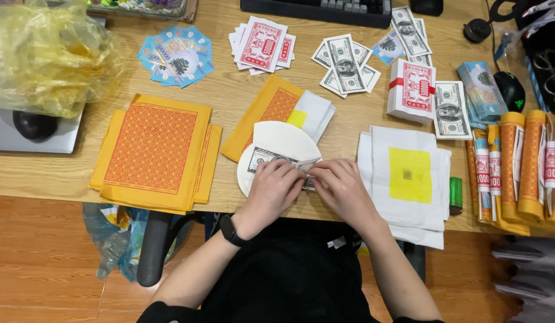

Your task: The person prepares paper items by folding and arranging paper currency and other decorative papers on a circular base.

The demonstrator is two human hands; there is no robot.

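the fingers of the left hand (274, 186) and the right hand (339, 186) curl together and pinch a small stack of grey-green paper notes (305, 174) at the near edge of the wooden table (44, 173). the notes lie on a fanned round of white sheets (280, 142), one printed note (262, 157) showing beside the left knuckles. most of the pinched stack is hidden under the fingers, so its thickness cannot be told. a black watch (228, 229) sits on the left wrist. orange patterned sheets (154, 149) lie to the left, white sheets with a yellow square (409, 176) to the right.
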